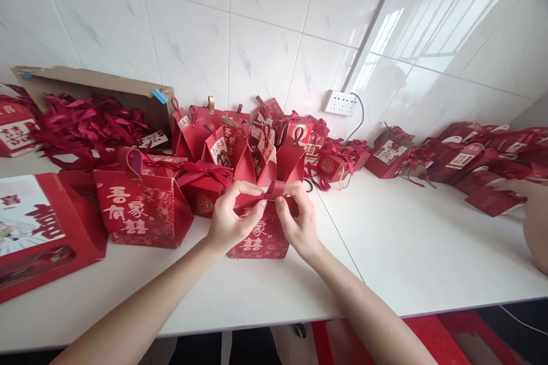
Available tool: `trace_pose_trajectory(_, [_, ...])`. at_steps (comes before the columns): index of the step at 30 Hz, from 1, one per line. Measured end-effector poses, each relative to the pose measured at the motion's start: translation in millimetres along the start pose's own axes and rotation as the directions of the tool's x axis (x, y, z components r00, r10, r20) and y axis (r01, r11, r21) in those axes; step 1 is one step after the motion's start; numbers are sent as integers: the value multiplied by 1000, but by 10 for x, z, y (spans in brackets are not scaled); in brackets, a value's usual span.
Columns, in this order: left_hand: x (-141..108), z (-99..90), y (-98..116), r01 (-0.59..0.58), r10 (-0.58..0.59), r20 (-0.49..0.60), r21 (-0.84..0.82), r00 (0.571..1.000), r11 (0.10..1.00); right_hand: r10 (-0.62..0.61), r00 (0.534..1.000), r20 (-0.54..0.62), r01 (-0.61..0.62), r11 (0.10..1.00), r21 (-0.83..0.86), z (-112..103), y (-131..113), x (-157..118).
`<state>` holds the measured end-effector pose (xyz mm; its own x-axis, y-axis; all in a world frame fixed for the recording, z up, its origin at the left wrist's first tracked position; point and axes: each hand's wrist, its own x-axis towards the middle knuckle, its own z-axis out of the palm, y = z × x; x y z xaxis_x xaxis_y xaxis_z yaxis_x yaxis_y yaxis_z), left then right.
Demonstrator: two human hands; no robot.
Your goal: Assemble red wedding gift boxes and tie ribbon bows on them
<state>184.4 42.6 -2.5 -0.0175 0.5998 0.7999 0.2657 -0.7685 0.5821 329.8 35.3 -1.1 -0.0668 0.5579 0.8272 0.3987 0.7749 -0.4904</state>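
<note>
A red gift box with white characters (pixel 261 239) stands upright on the white table (pixel 411 239), straight in front of me. My left hand (pixel 235 217) pinches the left side of its top edge between thumb and fingers. On the right side of that same top, my right hand (pixel 299 217) is closed in a similar pinch. Between the two hands a dark red strap (pixel 275 187) loops up from the box top. My fingers partly cover the box's upper front. A similar box (pixel 139 211) with a strap loop stands to the left.
Several red boxes (pixel 244 162) stand behind my hands. A cardboard box (pixel 94 77) holds red ribbons (pixel 94 120) at the back left. A large red box (pixel 81 217) lies far left. More boxes (pixel 462 159) and another person's arm (pixel 537 222) are at right.
</note>
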Motion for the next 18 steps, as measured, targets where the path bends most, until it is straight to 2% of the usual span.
trace_pose_trajectory(6, [27,-9,19,114,-114,7,-5,993,993,91,994,58,-95,993,75,-17,32,2])
trace_pose_trajectory(14, [37,7,20,151,-150,19,-55,989,987,244,968,60,-250,959,132,-7,-4,59])
trace_pose_trajectory(18, [38,2,28,173,-172,8,-39,985,984,255,963,81,-265,953,145,-36,-5,66])
